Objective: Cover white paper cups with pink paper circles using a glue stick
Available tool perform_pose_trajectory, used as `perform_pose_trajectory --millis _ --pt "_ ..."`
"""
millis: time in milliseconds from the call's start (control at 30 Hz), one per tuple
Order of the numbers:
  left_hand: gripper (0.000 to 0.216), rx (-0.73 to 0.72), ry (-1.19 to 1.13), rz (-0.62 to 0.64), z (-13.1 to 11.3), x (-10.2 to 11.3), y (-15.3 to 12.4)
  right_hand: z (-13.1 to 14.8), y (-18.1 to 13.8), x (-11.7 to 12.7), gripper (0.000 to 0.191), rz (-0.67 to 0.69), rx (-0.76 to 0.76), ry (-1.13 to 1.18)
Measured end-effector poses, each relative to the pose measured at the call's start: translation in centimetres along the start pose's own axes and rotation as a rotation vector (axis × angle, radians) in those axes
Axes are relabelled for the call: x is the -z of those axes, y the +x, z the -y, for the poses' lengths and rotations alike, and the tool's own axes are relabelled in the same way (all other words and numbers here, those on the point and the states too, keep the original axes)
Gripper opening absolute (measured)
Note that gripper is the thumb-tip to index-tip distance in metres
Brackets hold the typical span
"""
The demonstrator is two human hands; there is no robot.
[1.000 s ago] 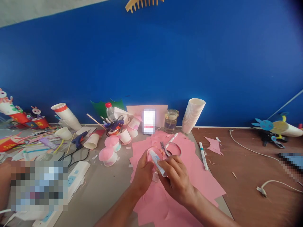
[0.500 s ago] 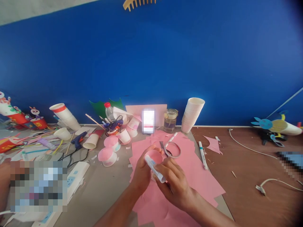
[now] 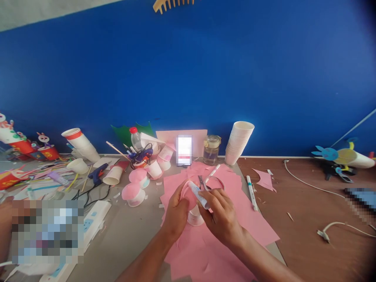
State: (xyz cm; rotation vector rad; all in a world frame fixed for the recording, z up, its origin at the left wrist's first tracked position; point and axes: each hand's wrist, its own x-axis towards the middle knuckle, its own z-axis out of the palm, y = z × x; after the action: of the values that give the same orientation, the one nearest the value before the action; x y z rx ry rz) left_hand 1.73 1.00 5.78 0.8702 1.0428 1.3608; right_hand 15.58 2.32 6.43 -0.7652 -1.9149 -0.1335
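My left hand grips a small white paper cup that has a pink paper disc on its top, held over the pink paper sheets. My right hand is closed around a white glue stick whose tip lies against the pink disc. Both hands are close together at the middle of the table. Just beyond them lie scissors and a ring of tape.
Pink-topped cups, a glue gun and a power strip lie to the left. A stack of white cups, a glass jar and a phone stand by the blue wall. A marker and cables lie right.
The glue stick has moved up and across the pink disc on the cup. My left hand turned the cup slightly, so its white side now shows below.
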Motion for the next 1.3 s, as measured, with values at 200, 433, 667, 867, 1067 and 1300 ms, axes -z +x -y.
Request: perform_pose_trajectory --millis 200,433,667,867,1067,1300 --pt "0.043 -0.004 -0.164 0.029 -0.6 -0.3 0.1 0.2 0.1 0.2 0.027 0.036 -0.015 -0.011" --pt "0.049 -0.070 -0.197 0.006 -0.9 0.0 0.3 0.7 0.2 0.2 0.027 0.071 -0.013 -0.008" --pt "0.047 -0.077 -0.189 -0.010 -0.7 0.0 0.4 1.0 0.1 0.5 0.017 0.100 -0.142 0.093" --pt "0.044 -0.050 -0.146 -0.010 -0.8 0.0 0.1 2.0 0.6 1.2 0.012 0.202 -0.317 0.255" --pt "0.045 -0.059 -0.233 0.052 -0.8 -0.1 0.4 1.4 1.4 2.8 0.011 0.120 -0.395 0.253" --pt "0.048 -0.025 -0.232 0.055 -0.5 -0.1 0.4 0.6 1.1 1.9 0.012 0.081 -0.247 0.122"
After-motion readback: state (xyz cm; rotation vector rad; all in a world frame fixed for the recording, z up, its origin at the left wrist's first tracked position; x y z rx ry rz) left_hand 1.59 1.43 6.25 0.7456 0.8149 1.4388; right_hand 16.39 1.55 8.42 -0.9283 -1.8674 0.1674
